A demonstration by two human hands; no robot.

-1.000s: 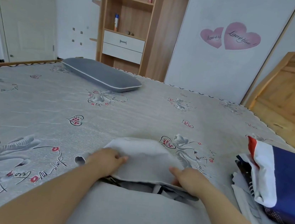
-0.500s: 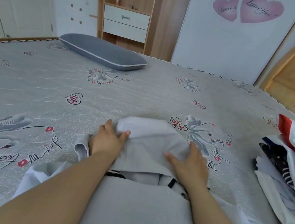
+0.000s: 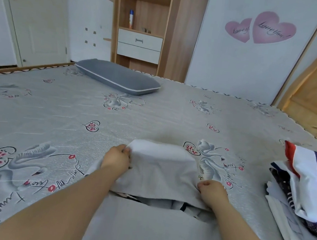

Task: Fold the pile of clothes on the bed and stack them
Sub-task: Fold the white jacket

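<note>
Both hands, left hand (image 3: 117,157) and right hand (image 3: 212,192), pinch the edges of a folded white garment (image 3: 160,167) on the bed (image 3: 54,119), beside a pile of clothes (image 3: 302,189).

Open bedspread (image 3: 58,119) ahead, pillow (image 3: 119,78) far, clothes pile (image 3: 302,189) right

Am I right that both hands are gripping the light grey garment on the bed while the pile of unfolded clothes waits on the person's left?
Not quite: the pile of clothes lies on the person's right, as the head view shows. The rest holds: the left hand and the right hand both grip the light grey garment on the bed.
</note>
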